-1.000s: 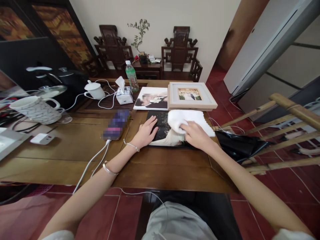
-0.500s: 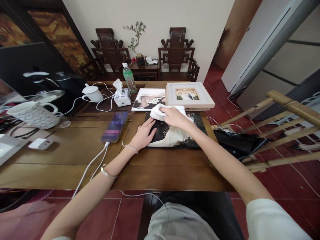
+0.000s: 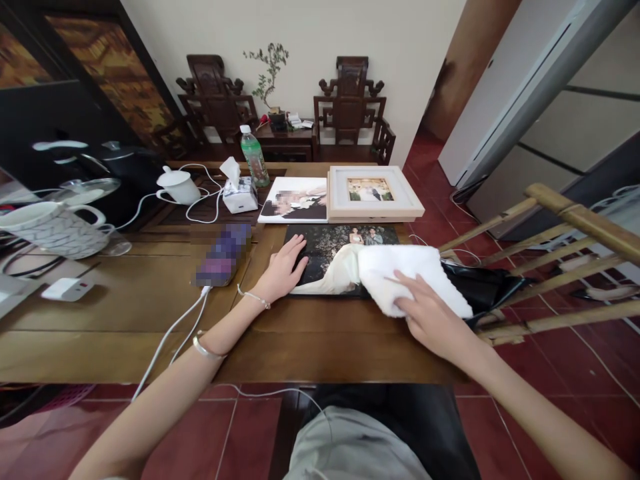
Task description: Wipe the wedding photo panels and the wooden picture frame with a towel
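A dark wedding photo panel (image 3: 325, 257) lies flat on the wooden table (image 3: 320, 333) in front of me. My left hand (image 3: 286, 268) rests with fingers stretched out on its left edge. At the panel's right side, my right hand (image 3: 430, 310) grips a white towel (image 3: 403, 267), which is spread out and covers the panel's right part. Behind the panel lies a white-edged photo panel (image 3: 295, 199). Beside that, a pale wooden picture frame (image 3: 375, 193) with a small photo in it seems to lie on top of another frame.
Left of the panel lies a phone (image 3: 223, 257) on a charging cable. Farther left are a patterned mug (image 3: 55, 230), a lidded white cup (image 3: 179, 185) and a white charger (image 3: 67, 289). A tissue box (image 3: 240, 195) and green bottle (image 3: 255, 157) stand behind. A bamboo chair (image 3: 580, 213) is at right.
My right hand has swept the towel from the panel's upper left to its right side, nearer me, and the towel has opened out. My left hand stays on the panel's left edge.
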### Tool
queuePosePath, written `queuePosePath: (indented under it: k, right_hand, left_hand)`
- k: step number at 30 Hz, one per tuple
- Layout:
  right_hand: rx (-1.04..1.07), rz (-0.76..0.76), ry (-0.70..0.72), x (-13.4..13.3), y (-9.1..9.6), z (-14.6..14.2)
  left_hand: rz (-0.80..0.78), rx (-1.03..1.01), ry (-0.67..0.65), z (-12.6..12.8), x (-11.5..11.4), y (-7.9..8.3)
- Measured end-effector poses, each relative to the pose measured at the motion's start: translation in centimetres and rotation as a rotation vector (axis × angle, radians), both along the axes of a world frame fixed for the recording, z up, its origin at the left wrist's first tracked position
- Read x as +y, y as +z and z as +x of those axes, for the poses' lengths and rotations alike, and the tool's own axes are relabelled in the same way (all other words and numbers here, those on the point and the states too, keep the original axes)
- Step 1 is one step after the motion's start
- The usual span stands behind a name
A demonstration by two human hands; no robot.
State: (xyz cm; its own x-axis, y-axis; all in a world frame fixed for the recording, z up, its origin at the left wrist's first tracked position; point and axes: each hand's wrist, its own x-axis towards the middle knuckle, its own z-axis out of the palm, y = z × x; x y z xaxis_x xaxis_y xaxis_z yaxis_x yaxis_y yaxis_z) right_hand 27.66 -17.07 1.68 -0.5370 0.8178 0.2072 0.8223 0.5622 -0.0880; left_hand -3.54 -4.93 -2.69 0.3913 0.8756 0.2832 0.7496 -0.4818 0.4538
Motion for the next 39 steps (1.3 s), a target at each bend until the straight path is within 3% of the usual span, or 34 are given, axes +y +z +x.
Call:
queuePosePath:
  k: [3,5,8,15,19,23,29,32,35,39]
  right_hand:
    - [-0.004,-0.027,0.056,-2.5,0.1,0.0]
    - [-0.009,-0.036,0.072,-2.3,0.4,0.3]
    - [-0.003,-0.037,0.057,0.6,0.7,0.4]
    - [-0.057,-0.033,-0.031,10.0,1.8,-0.4]
    - [-0.077,-0.025,-0.062,12.1,2.0,-0.4]
    - [-0.053,-0.006,-0.025,10.1,1.4,-0.6]
    - [-0.017,-0.034,0.102,1.9,0.6,-0.3]
    - [-0.051,-0.051,0.152,-0.7,0.7,0.2]
    - [-0.023,-0.047,0.165,-0.2,0.8,0.5]
    - [0.053,-0.106,0.171,3.7,0.9,0.4]
  left_hand:
    - [-0.001,0.007,0.001,0.0,0.0,0.0]
    - [0.002,0.004,0.002,0.0,0.0,0.0]
    - [0.004,-0.006,0.0,-0.1,0.0,0.0]
    - [-0.006,-0.013,-0.022,-0.3,0.2,-0.1]
    - [0.0,-0.018,-0.028,-0.3,0.3,-0.2]
    - [0.0,-0.014,-0.035,-0.3,0.2,-0.1]
    - [-0.003,0.007,-0.017,-0.2,0.1,0.0]
    - [0.004,0.015,-0.018,-0.2,0.1,0.0]
    - [-0.001,0.017,-0.014,-0.1,0.1,0.1]
    - [-0.01,0.02,-0.01,-0.2,0.0,0.3]
